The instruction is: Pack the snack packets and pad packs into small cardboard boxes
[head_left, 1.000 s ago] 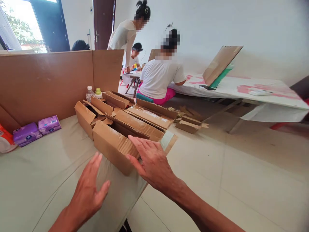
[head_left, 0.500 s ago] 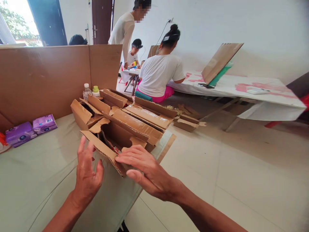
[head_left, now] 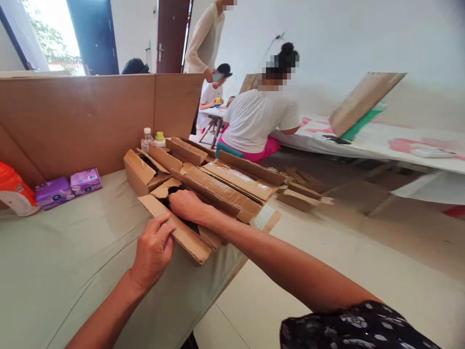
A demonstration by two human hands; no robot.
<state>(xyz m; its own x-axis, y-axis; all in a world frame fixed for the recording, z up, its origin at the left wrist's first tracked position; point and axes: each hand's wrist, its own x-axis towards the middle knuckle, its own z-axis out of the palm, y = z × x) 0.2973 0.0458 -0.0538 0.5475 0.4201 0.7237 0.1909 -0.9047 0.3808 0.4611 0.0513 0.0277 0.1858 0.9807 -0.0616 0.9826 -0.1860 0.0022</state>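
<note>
An open cardboard box [head_left: 192,242] lies at the near right corner of a grey-green covered table [head_left: 54,271]. My left hand [head_left: 154,249] presses on the box's near flap, fingers curled over its edge. My right hand [head_left: 186,204] reaches down into the box opening; its fingers are hidden inside, so what they touch cannot be seen. More long cardboard boxes [head_left: 236,179] lie stacked just behind the open one.
A cardboard partition [head_left: 80,116] stands along the table's back. Purple tissue packs [head_left: 69,186] and an orange pack [head_left: 14,191] sit at the left. Two bottles [head_left: 152,140] stand behind the boxes. Other people [head_left: 259,121] work at a long table [head_left: 399,145] beyond; cardboard scraps [head_left: 300,194] lie on the floor.
The box flap has been folded open. My right hand went from resting on the box's top into its opening. My left hand came down onto the near flap.
</note>
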